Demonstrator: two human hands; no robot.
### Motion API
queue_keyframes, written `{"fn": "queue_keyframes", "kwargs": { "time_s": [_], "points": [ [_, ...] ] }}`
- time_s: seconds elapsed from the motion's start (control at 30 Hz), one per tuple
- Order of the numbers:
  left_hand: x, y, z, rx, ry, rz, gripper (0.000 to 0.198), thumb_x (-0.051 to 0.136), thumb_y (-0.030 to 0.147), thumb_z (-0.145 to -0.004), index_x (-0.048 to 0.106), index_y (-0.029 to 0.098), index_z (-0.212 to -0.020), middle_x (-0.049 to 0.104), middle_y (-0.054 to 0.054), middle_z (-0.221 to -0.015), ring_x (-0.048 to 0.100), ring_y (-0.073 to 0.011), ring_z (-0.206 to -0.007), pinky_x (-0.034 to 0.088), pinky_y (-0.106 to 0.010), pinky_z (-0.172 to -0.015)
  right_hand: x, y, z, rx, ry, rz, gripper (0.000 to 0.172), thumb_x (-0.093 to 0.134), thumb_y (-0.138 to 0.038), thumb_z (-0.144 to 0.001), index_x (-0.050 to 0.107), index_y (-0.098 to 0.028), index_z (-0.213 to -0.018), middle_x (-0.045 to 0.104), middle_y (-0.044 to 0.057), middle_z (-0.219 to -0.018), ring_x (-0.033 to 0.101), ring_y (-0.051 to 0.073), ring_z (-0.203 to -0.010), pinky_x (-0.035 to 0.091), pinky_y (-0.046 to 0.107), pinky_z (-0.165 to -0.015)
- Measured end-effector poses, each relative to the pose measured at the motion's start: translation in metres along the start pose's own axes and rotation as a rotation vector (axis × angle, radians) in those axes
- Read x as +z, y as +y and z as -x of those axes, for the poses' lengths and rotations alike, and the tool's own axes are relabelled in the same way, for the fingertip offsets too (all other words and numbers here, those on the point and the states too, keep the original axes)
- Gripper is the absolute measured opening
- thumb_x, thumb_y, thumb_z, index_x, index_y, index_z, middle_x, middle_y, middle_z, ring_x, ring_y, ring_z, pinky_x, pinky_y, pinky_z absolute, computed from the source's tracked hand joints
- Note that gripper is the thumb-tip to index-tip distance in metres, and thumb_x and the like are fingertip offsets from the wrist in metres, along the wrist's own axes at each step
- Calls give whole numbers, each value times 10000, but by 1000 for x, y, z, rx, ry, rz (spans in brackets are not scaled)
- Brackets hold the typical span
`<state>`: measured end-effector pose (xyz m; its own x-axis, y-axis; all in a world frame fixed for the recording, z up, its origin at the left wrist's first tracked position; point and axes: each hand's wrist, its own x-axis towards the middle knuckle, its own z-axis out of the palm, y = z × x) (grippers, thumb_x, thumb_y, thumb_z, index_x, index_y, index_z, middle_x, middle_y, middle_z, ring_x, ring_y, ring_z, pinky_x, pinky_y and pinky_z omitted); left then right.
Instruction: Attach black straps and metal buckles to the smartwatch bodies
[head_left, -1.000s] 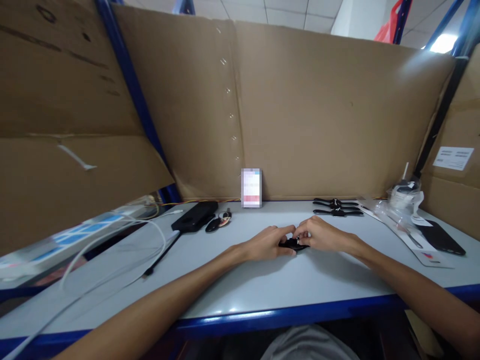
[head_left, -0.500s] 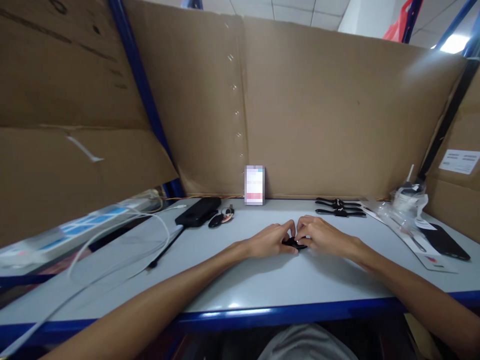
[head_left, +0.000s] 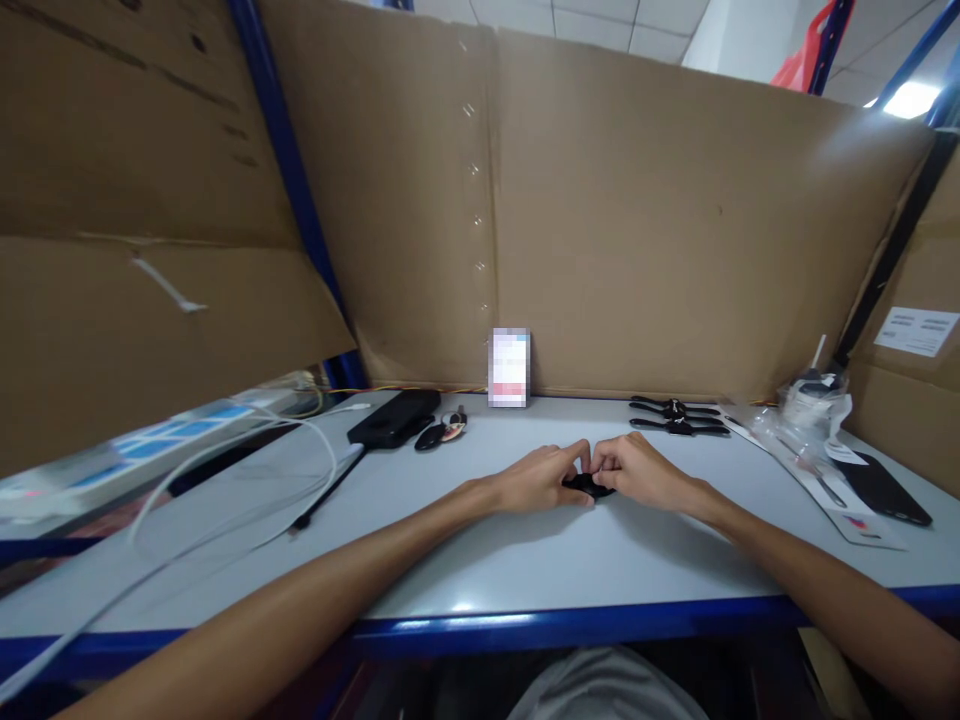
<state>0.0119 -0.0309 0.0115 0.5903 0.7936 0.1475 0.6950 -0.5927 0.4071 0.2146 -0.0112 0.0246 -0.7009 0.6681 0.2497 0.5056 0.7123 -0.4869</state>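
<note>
Both hands pinch one small black part (head_left: 589,488) at the middle of the tabletop (head_left: 525,570)
The left hand (head_left: 534,481) and the right hand (head_left: 639,472) meet fingertip to fingertip, each with its fingers drawn narrow and closed on the small black part, which lies on the pale surface between them; its kind cannot be told. Back right lie two black straps (head_left: 675,416), well apart from the hands; back left sit a black box (head_left: 394,418) and a key fob (head_left: 439,435) just beside it

Left hand (head_left: 536,478) and right hand (head_left: 637,472) meet fingertip to fingertip (both palms down).
</note>
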Motion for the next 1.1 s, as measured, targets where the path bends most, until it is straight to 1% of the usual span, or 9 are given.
{"fn": "queue_keyframes", "kwargs": {
  "time_s": [0.17, 0.3, 0.4, 0.47, 0.57, 0.67, 0.87, 0.97, 1.1],
  "points": [
    [0, 0, 1, 26, -10, -26, 305, 632, 456, -869, 449, 234, -971, 601, 43, -679, 534, -168, -603, 266, -260, -560, 3, 1, -1, 53, 55, -63, 159, 579, -32, -752, 668, -163, -772, 653, -33, -644, 568, 103, -607, 363, 205, -597],
    [0, 0, 2, 35, -25, -50, 292, 599, 462, -895, 448, 233, -994, 587, 41, -672, 510, -164, -586, 254, -264, -565, -8, 3, -3, -12, -50, -64, 176, 586, -37, -763, 714, -157, -755, 676, -19, -661, 592, 108, -627, 385, 207, -613],
    [-1, 0, 2, 44, -34, -45, 282, 563, 478, -913, 443, 234, -991, 575, 45, -660, 489, -155, -569, 250, -260, -560, -19, 3, -2, -67, -140, 11, 216, 611, -53, -768, 768, -169, -862, 702, -5, -721, 613, 123, -663, 405, 218, -639],
    [-2, 0, 2, 47, -43, -35, 278, 541, 485, -922, 434, 235, -976, 561, 51, -645, 473, -150, -561, 244, -257, -553, -23, 3, 0, -112, -156, 77, 188, 661, -114, -792, 781, -174, -923, 721, 24, -810, 622, 141, -713, 421, 236, -686],
    [-2, -1, 2, 62, -52, -20, 263, 512, 480, -937, 424, 234, -966, 538, 58, -625, 456, -146, -553, 246, -257, -552, -20, 3, 1, -218, -121, 162, 133, 658, -151, -848, 784, -175, -885, 713, 58, -875, 609, 153, -751, 417, 260, -743],
    [-1, -2, 2, 62, -54, -23, 259, 509, 476, -942, 416, 235, -957, 527, 60, -618, 455, -146, -548, 251, -261, -549, -11, 4, 0, -272, -71, 184, 184, 604, -106, -881, 759, -171, -806, 696, 54, -839, 601, 150, -750, 400, 257, -732],
    [2, -6, 3, 60, -51, -106, 232, 485, 445, -965, 407, 234, -1022, 617, 18, -718, 545, -176, -604, 281, -277, -570, 5, 3, -2, -130, 81, 52, 157, 591, -28, -829, 681, -157, -829, 667, -5, -716, 561, 112, -650, 356, 218, -631],
    [4, -5, 4, 38, -43, -209, 214, 465, 422, -978, 401, 227, -1038, 668, -29, -805, 606, -218, -673, 305, -291, -592, 6, 2, -2, -137, 86, 68, 173, 572, -30, -840, 660, -158, -765, 660, -8, -690, 532, 103, -616, 340, 221, -618],
    [8, -1, 5, -9, -19, -296, 261, 517, 429, -958, 407, 222, -1073, 691, -53, -839, 651, -259, -731, 332, -297, -604, 1, 4, -1, -144, 79, 164, 192, 546, -47, -867, 669, -154, -765, 671, 14, -699, 536, 114, -619, 330, 233, -611]
  ]
}}
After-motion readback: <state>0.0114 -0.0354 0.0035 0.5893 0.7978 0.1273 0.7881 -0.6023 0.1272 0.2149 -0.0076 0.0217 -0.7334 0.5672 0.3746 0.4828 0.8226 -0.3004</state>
